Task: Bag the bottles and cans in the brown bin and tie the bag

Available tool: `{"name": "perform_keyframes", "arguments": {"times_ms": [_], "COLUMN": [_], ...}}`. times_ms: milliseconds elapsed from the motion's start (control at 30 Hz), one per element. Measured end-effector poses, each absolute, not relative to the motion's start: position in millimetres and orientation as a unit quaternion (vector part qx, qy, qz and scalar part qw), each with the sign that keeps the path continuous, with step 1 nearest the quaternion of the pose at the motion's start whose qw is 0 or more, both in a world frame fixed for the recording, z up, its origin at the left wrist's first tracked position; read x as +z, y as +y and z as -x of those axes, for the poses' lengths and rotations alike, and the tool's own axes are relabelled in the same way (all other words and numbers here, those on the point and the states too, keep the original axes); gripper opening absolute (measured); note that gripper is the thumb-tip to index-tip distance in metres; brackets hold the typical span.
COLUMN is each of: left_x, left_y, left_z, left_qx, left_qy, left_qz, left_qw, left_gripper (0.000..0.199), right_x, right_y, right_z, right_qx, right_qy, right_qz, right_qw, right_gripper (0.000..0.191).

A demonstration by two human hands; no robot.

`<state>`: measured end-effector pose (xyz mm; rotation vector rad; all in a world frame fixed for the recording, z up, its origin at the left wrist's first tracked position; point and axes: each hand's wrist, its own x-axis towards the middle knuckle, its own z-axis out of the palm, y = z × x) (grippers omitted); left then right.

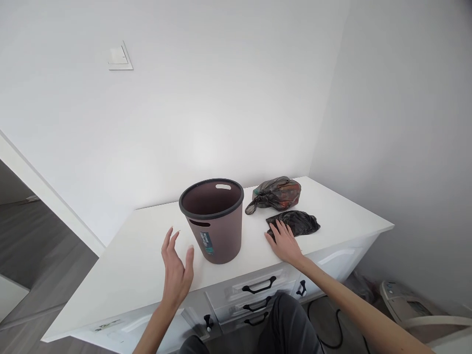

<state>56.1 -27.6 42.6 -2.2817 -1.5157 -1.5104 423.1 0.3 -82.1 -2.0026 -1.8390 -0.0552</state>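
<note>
- A person's left hand [177, 275], fingers curved apart and grasping nothing, hovers just beside a mauve bin [224, 238] with a dark rim.
- The right hand [286, 246] lies palm down, fingers spread and unclenched, on a crumpled black bag [305, 223] near the front edge of a white counter [125, 285].
- Behind that bag, a knotted dark bag [278, 193] sits to the right of the upright bin.

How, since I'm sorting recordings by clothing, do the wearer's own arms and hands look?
The left hand and right hand are bare, with no gloves, rings, watches or bracelets visible. The arms are slim and bare as far as they show, with no sleeves in view.
</note>
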Motion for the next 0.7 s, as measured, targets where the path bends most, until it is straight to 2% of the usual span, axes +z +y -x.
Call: {"name": "perform_keyframes", "arguments": {"times_ms": [100,333,700], "left_x": [10.3,-15.4,-16.2], "left_y": [-13.2,0.2,0.3], "left_z": [-26.3,-6.3,-8.7], "left_qx": [-0.402,-0.238,-0.19], "left_qy": [-0.567,-0.646,-0.669], "left_qz": [0.719,0.725,0.718], "left_qw": [-0.006,0.015,0.039], "left_gripper": [0.057,0.076,0.067], "right_x": [-79.5,-67.8,-66.7], "right_y": [0.9,-4.9,-5.1], "right_z": [-421.6,-416.7,-417.3], "right_qx": [-0.011,-0.012,-0.012], "right_qy": [-0.66,-0.657,-0.652], "right_qz": [0.728,0.729,0.729], "right_qw": [0.187,0.194,0.209], "right_gripper": [0.07,0.064,0.06]}}
